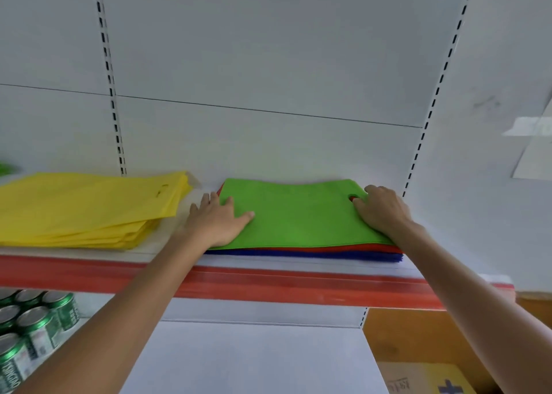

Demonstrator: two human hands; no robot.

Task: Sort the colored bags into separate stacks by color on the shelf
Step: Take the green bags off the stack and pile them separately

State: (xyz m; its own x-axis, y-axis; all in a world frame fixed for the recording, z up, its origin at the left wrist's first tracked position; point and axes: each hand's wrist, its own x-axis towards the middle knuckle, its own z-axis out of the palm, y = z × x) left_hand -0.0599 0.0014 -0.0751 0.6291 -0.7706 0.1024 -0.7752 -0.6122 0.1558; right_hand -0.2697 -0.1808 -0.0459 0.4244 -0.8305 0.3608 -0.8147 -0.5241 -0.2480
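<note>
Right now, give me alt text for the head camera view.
A green bag tops a pile of red and blue bags on a shelf; the left hand lies flat on its left edge, the right hand grips near its handle hole. A yellow stack sits left of it, apart.

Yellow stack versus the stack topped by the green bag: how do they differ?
Colour: the yellow stack is a single colour; the mixed stack shows a green bag over red and blue layers.
Contact: the yellow stack is untouched; the left hand rests on the mixed stack and the right hand curls at the green bag's handle hole.
Shared: both lie flat on the same shelf.
</note>
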